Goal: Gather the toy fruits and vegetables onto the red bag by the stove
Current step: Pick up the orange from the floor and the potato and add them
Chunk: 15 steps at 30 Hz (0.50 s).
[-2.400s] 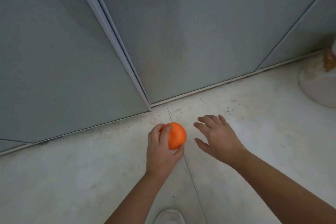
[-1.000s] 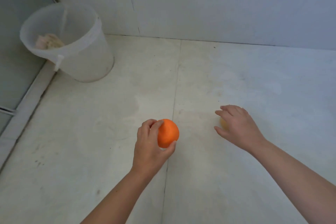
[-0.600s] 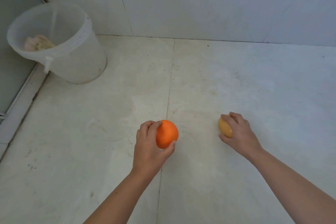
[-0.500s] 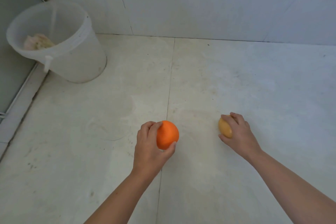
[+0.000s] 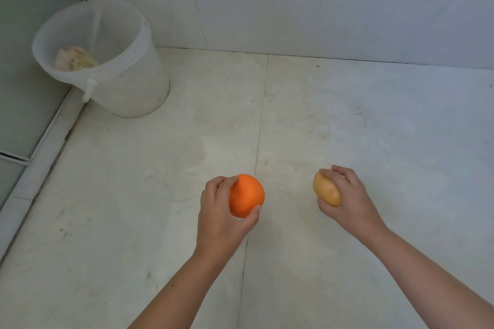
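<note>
Pale tiled floor [image 5: 361, 120], left fingers [image 5: 224, 183] curled round toy orange [image 5: 247, 195], right fingers [image 5: 335, 175] gripping tan toy [image 5: 326, 192]

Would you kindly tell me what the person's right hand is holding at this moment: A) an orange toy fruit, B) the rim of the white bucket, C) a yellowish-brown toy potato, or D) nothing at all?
C: the right hand curls round the yellowish-brown toy potato, while the left hand grips the orange toy fruit.

head cam | looks steeply down, forward | floor [image 5: 133, 222] corner near | single view
</note>
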### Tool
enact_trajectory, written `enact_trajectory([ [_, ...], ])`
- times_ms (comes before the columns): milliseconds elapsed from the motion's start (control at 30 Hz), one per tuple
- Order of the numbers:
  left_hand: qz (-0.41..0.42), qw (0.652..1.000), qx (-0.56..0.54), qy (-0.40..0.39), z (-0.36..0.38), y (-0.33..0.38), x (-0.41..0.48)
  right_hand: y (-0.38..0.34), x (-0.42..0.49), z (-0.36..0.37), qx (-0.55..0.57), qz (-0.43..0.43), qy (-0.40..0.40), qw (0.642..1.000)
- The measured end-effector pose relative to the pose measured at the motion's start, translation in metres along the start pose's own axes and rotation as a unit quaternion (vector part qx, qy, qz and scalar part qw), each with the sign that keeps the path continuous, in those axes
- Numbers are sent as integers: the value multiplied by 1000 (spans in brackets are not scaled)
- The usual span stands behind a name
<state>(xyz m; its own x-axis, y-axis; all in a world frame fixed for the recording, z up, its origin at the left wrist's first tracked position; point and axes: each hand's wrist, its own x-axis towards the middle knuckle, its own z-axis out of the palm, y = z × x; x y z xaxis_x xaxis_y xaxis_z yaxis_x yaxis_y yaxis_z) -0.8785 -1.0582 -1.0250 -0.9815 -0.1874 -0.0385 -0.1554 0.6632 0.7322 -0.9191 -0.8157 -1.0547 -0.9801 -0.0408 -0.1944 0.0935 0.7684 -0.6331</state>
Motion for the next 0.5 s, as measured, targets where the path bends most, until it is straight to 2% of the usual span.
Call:
enact_trajectory([
  [200,-69,997,-23,-5,-65,41,-23,-89,-34,-37,34,-45,-10,998],
  [500,-93,994,-41,46,-216,157,-43,-261,-74,-157,78,-92,-6,993],
])
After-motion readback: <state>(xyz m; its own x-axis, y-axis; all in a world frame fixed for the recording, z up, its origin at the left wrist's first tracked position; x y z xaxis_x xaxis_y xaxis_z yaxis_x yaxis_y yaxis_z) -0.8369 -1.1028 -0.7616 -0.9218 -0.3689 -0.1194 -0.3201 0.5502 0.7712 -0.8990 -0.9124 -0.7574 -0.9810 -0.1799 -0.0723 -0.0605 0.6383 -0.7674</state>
